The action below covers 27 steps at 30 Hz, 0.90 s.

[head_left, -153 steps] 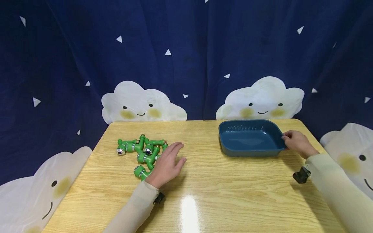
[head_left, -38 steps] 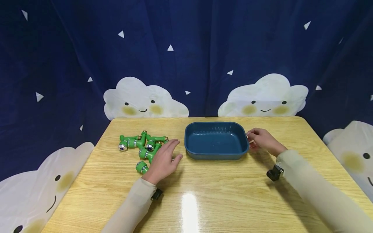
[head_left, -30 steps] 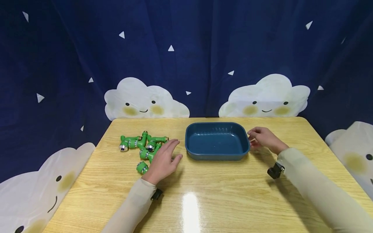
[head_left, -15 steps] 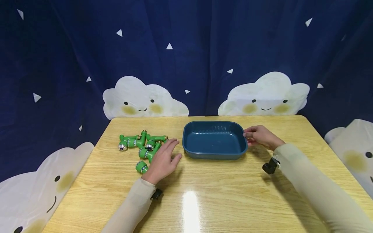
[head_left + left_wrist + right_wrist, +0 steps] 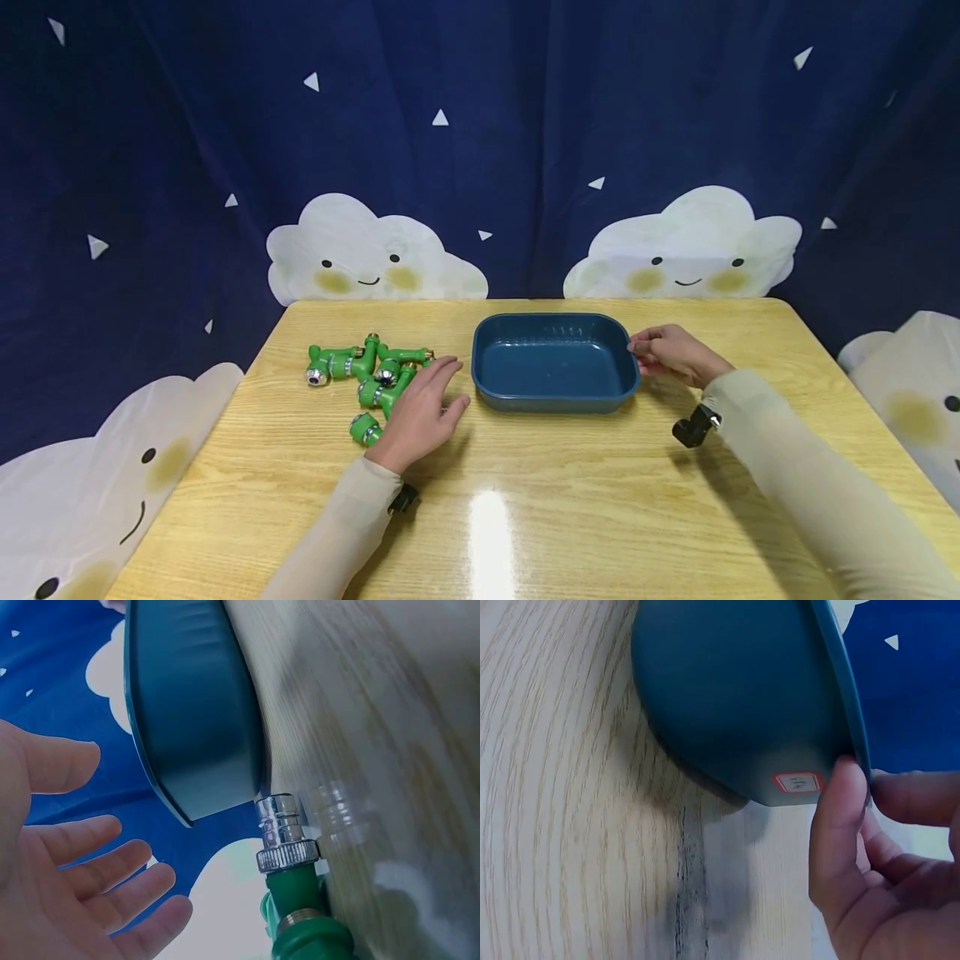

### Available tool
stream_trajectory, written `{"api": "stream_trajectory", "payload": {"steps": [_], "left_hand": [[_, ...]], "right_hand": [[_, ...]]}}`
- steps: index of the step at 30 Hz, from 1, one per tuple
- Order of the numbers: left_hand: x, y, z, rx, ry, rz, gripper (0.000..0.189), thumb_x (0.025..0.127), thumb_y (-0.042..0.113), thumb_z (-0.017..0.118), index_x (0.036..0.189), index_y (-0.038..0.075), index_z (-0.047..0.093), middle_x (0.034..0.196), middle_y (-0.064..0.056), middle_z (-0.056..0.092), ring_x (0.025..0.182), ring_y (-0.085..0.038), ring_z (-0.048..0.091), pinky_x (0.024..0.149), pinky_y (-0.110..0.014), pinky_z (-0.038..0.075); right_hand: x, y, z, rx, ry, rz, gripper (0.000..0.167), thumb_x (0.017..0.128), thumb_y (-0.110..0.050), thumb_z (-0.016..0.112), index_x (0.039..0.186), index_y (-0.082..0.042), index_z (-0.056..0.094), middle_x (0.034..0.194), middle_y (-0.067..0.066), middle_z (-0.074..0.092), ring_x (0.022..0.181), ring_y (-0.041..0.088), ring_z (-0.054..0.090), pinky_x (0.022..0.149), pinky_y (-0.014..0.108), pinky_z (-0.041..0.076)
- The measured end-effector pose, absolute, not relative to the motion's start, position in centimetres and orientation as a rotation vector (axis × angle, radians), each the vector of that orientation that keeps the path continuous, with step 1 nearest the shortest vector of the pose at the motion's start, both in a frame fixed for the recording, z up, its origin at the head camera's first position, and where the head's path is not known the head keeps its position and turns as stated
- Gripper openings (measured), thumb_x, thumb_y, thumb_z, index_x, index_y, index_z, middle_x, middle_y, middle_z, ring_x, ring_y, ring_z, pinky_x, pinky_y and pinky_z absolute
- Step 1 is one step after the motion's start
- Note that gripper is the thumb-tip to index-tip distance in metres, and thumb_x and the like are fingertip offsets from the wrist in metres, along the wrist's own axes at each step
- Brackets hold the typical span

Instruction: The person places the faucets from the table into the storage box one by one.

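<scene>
In the head view, a deep dark-blue rectangular tray sits right of centre on the wooden table. My right hand is at its right end; in the right wrist view its thumb and a finger pinch the tray's rim, near a small red-edged label. Left of the tray lie several green taps with silver-coloured parts, loosely grouped. My left hand hovers beside them, fingers spread and holding nothing, and hides part of the nearest taps. The left wrist view shows a tap's ribbed metal spout close to the tray's side.
The wooden table has a bright light reflection near its front. A dark-blue curtain with white cloud faces hangs behind and at both sides. Small black cameras are strapped at both wrists.
Since the earliest frame the tray has slid left toward the taps with my right hand. Around a second ago that hand was just off the rim; now it grips it. The left hand has barely moved.
</scene>
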<state>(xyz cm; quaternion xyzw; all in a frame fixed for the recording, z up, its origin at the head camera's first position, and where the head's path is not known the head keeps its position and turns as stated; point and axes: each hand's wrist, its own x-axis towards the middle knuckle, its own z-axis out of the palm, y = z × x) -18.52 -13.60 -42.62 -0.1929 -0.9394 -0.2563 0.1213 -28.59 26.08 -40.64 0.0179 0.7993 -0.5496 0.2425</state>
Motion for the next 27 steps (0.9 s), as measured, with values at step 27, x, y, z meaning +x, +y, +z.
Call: {"api": "stream_trajectory", "payload": {"steps": [27], "left_hand": [[-18.28, -14.29, -42.65, -0.55, -2.772, -0.75, 0.051, 0.095, 0.024, 0.064, 0.14, 0.001, 0.053, 0.149, -0.016, 0.05, 0.139, -0.035, 0.047, 0.114, -0.051, 0.039]], "right_hand": [[-28.41, 26.18, -41.46, 0.157, 2.096, -1.604, 0.041, 0.101, -0.01, 0.048, 0.135, 0.012, 0.042, 0.078, -0.007, 0.064, 0.067, 0.001, 0.062, 0.067, 0.018, 0.057]]}}
